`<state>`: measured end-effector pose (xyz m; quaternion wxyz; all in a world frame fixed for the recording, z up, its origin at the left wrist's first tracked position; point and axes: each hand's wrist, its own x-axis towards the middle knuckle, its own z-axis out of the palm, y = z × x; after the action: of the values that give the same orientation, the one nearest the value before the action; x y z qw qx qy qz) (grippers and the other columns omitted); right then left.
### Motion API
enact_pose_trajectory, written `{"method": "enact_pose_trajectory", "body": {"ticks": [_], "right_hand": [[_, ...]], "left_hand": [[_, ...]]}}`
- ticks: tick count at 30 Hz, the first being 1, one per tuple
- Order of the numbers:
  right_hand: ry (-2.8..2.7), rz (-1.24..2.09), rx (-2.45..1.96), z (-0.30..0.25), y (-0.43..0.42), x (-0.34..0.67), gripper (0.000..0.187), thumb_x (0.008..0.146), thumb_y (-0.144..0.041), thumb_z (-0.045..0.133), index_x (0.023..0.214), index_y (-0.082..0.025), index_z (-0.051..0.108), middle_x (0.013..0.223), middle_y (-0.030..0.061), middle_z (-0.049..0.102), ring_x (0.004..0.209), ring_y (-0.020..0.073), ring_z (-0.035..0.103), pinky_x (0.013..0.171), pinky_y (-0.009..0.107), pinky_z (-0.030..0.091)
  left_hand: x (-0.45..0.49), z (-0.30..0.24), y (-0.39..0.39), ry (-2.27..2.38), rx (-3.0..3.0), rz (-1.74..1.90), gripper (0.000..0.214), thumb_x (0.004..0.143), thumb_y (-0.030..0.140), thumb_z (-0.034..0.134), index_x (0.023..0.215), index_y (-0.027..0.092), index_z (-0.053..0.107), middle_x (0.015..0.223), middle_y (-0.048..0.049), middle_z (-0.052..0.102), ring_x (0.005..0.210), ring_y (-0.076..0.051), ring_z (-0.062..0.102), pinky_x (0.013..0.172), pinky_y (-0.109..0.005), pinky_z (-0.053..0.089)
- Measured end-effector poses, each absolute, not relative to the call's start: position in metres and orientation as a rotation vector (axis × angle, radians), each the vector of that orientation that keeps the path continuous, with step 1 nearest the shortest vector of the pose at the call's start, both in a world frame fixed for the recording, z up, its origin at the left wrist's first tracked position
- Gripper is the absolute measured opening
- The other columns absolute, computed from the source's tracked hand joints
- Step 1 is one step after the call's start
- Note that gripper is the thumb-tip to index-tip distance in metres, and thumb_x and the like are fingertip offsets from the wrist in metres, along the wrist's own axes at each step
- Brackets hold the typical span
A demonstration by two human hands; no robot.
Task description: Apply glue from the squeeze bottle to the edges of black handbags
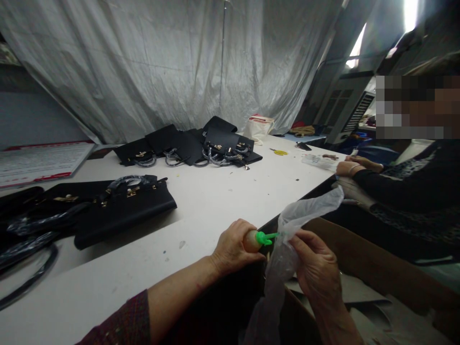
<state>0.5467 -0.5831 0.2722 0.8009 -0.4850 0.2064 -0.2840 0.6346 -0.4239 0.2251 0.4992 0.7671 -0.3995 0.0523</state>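
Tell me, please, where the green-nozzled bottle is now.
In the head view, the bottle is below centre, slightly right, in the left hand, its green nozzle pointing at the plastic film.

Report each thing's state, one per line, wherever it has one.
Bottle: held in left grip, tilted sideways, green nozzle at the film
Plastic film: crumpled, pinched in right grip
Near handbags: lying down, handles wrapped
Far handbags: heaped
Carton: open, material inside
Yellow-handled tool: lying, open or shut unclear
Curtain: hanging, creased
Ceiling lamp: lit

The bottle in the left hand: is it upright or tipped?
Tipped. The bottle lies sideways in the left hand, its green nozzle pointing toward the translucent plastic.
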Motion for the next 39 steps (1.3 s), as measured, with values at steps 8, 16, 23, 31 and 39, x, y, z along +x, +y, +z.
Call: {"method": "enact_pose_trajectory", "body": {"ticks": [8,16,23,31,39], "right_hand": [[0.446,-0.623,-0.992,0.268,-0.567,0.552,0.035,0.050,-0.029,0.092,0.074,-0.020,0.068,0.065,0.0005,0.070,0.049,0.0152,0.061,0.044,0.024,0.049],[0.414,-0.685,-0.943,0.268,-0.547,0.561,0.034,0.053,-0.029,0.089,0.075,-0.020,0.066,0.066,-0.0019,0.069,0.049,0.0122,0.060,0.050,0.024,0.051],[0.401,-0.683,-0.991,0.265,-0.541,0.562,0.031,0.054,-0.028,0.086,0.073,-0.019,0.064,0.060,-0.0032,0.065,0.045,0.0112,0.055,0.044,0.022,0.047],[0.383,-0.706,-1.049,0.258,-0.546,0.560,0.030,0.062,-0.032,0.088,0.081,-0.019,0.069,0.074,0.0005,0.071,0.058,0.0141,0.063,0.054,0.024,0.052],[0.278,-0.676,-1.080,0.258,-0.550,0.552,0.030,0.068,-0.036,0.087,0.092,-0.022,0.076,0.087,0.0023,0.071,0.078,0.0169,0.065,0.070,0.027,0.052]], "left_hand": [[0.634,0.226,-0.424,-0.904,1.827,0.067,0.050,0.066,0.043,0.086,0.104,0.020,0.064,0.099,-0.0046,0.064,0.091,-0.021,0.059,0.079,-0.032,0.048],[0.633,0.225,-0.425,-0.852,1.728,-0.020,0.045,0.063,0.037,0.086,0.099,0.020,0.065,0.096,-0.0035,0.063,0.086,-0.019,0.059,0.076,-0.029,0.048],[0.633,0.231,-0.423,-0.841,1.691,-0.066,0.038,0.064,0.033,0.082,0.094,0.019,0.064,0.093,-0.0040,0.063,0.084,-0.019,0.059,0.074,-0.029,0.047],[0.631,0.234,-0.423,-0.810,1.687,-0.065,0.038,0.065,0.035,0.081,0.093,0.019,0.063,0.093,-0.0032,0.062,0.084,-0.018,0.058,0.074,-0.029,0.047],[0.631,0.228,-0.424,-0.834,1.713,0.007,0.038,0.068,0.037,0.082,0.096,0.020,0.063,0.096,-0.0033,0.061,0.086,-0.018,0.058,0.075,-0.028,0.047]]}}
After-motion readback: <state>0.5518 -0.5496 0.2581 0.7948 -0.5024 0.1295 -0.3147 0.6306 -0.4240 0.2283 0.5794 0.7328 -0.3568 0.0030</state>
